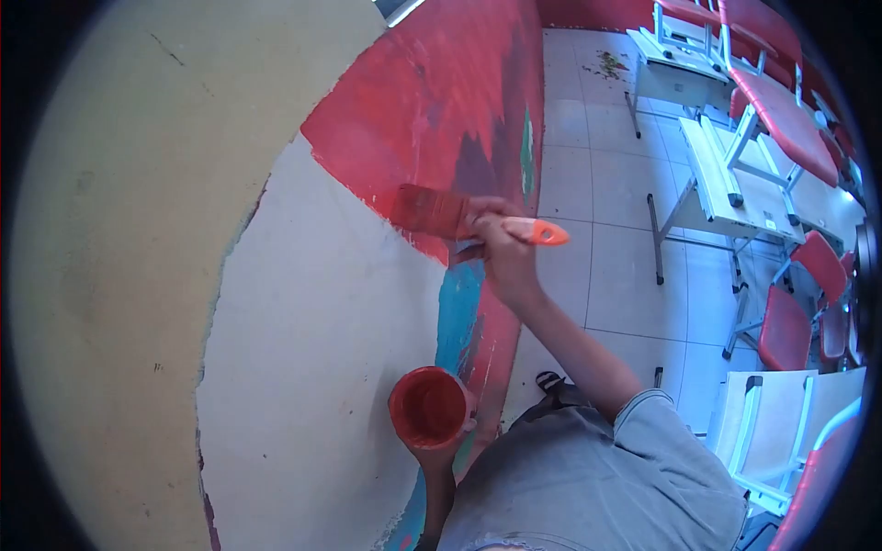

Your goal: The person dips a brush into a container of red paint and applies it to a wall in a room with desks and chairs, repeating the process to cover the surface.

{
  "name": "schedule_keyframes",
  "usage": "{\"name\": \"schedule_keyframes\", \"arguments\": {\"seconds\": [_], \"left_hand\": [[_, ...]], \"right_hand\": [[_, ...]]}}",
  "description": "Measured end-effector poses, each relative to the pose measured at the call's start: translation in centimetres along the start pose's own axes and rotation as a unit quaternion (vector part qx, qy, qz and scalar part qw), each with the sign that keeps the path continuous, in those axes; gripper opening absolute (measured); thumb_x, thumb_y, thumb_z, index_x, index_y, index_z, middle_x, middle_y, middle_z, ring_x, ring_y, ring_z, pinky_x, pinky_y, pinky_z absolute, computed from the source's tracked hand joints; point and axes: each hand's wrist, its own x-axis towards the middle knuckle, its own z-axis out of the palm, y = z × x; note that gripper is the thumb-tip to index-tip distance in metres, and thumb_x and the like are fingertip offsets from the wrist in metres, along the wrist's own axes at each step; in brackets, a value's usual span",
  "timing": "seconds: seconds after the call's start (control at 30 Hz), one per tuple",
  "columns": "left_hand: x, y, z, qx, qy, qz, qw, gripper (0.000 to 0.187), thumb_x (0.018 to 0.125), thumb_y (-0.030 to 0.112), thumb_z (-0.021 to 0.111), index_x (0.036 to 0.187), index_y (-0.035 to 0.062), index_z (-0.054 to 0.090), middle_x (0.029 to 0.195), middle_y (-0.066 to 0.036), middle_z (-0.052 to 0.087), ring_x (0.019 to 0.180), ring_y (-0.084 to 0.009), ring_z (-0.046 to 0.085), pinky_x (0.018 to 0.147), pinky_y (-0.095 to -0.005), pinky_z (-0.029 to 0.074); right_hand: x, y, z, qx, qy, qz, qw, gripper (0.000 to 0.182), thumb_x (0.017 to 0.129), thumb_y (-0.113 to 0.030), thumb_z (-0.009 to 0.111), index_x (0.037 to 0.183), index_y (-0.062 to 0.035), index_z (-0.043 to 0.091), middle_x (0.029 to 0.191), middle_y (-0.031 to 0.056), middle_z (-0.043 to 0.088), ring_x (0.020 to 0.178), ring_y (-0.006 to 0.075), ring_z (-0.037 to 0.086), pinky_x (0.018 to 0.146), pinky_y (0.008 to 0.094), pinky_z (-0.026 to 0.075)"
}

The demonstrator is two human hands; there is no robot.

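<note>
A wide paintbrush [432, 211] with an orange-tipped handle is in my right hand [501, 246], whose fingers wrap round it near the bristles. The brush's red-coated end lies against the wall at the lower edge of the red painted area [395, 119]. Below it, my left hand [469, 410] holds a round container [429, 408] with red paint inside, its opening facing up toward me. Most of my left fingers are hidden behind the container. Bare off-white wall [312, 340] lies to the left of both hands.
A blue painted strip [457, 312] runs down the wall below the brush. Desks [726, 184] with red chairs [785, 119] stacked on them stand on the right over a tiled floor [625, 266]. Small debris [609, 64] lies on the floor at the top.
</note>
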Motion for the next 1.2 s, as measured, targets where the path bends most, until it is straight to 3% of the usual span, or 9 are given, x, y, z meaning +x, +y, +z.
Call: {"name": "schedule_keyframes", "arguments": {"seconds": [0.23,0.3,0.4,0.5,0.7,0.8,0.9,1.1,1.2], "left_hand": [[0.2,2.6,1.2,-0.043,-0.009,-0.029,0.999,0.088,0.048,0.009,0.085,0.122,0.0086,0.036,0.111,-0.009,0.051,0.098,-0.022,0.052,0.079,-0.0358,0.048],[0.3,2.1,0.8,-0.013,-0.018,0.0,1.0,0.086,0.049,0.007,0.084,0.121,0.0084,0.037,0.109,-0.009,0.052,0.096,-0.0218,0.053,0.077,-0.0357,0.049],[0.5,2.2,1.0,-0.057,-0.027,-0.016,0.998,0.086,0.048,0.006,0.084,0.121,0.0082,0.037,0.11,-0.009,0.051,0.097,-0.0221,0.053,0.077,-0.0359,0.049],[0.5,1.8,0.8,-0.019,-0.025,0.002,1.0,0.086,0.048,0.006,0.084,0.12,0.0081,0.037,0.111,-0.009,0.051,0.097,-0.0225,0.053,0.078,-0.0364,0.049],[0.3,1.8,0.8,-0.017,-0.009,-0.027,0.999,0.086,0.049,0.008,0.083,0.121,0.0078,0.036,0.111,-0.009,0.051,0.098,-0.023,0.053,0.079,-0.0366,0.048],[0.3,1.4,0.2,-0.019,-0.013,-0.023,0.999,0.084,0.05,0.008,0.083,0.12,0.0076,0.037,0.111,-0.009,0.051,0.098,-0.023,0.053,0.08,-0.0362,0.048],[0.3,1.3,0.2,-0.018,-0.03,-0.03,0.999,0.084,0.05,0.008,0.083,0.121,0.0076,0.037,0.111,-0.008,0.051,0.098,-0.023,0.053,0.079,-0.0359,0.048],[0.3,1.5,0.2,-0.013,-0.042,-0.013,0.999,0.087,0.049,0.009,0.084,0.122,0.0072,0.037,0.111,-0.009,0.052,0.097,-0.0223,0.054,0.078,-0.0349,0.049],[0.2,1.9,0.5,-0.025,-0.028,-0.049,0.998,0.087,0.048,0.008,0.084,0.121,0.0074,0.038,0.11,-0.009,0.052,0.096,-0.022,0.054,0.077,-0.0345,0.049]], "right_hand": [[-3.2,8.6,-10.0,-0.096,0.121,0.14,0.978,0.019,0.078,-0.008,0.051,0.095,0.0002,0.054,0.085,0.0077,0.057,0.073,0.017,0.06,0.054,0.0313,0.053],[-2.7,7.6,-9.9,-0.134,0.141,0.137,0.971,0.018,0.078,-0.009,0.052,0.093,0.0003,0.055,0.084,0.0075,0.057,0.073,0.0172,0.06,0.054,0.0308,0.053],[-0.6,5.6,-5.7,-0.124,0.072,0.083,0.986,0.017,0.079,-0.009,0.051,0.092,0.0004,0.055,0.084,0.0078,0.058,0.072,0.017,0.06,0.054,0.0301,0.053],[0.0,-0.1,-0.6,-0.013,0.049,0.011,0.999,0.018,0.079,-0.009,0.051,0.092,0.0011,0.055,0.084,0.0076,0.058,0.07,0.0157,0.059,0.054,0.0301,0.053],[-2.3,9.4,-8.9,-0.103,0.103,0.087,0.985,0.019,0.079,-0.01,0.051,0.094,0.0016,0.054,0.084,0.0078,0.057,0.072,0.0149,0.059,0.054,0.0295,0.053],[-2.8,7.7,-10.5,-0.115,0.083,0.031,0.989,0.019,0.081,-0.012,0.053,0.091,0.0042,0.056,0.082,0.0043,0.056,0.076,0.011,0.057,0.054,0.0288,0.053],[-1.6,6.0,-7.9,-0.096,0.085,-0.024,0.991,0.022,0.081,-0.009,0.05,0.1,0.0024,0.05,0.085,0.0072,0.057,0.074,0.0141,0.058,0.055,0.0275,0.053],[-3.4,8.2,-9.6,-0.144,0.063,0.039,0.987,0.015,0.082,-0.007,0.05,0.093,0.0026,0.054,0.085,0.0073,0.056,0.071,0.0137,0.058,0.054,0.0276,0.053],[-2.7,6.9,-7.4,-0.115,0.064,-0.051,0.99,0.015,0.082,-0.008,0.051,0.091,0.0032,0.055,0.085,0.0074,0.056,0.07,0.0148,0.059,0.054,0.0282,0.053]]}}
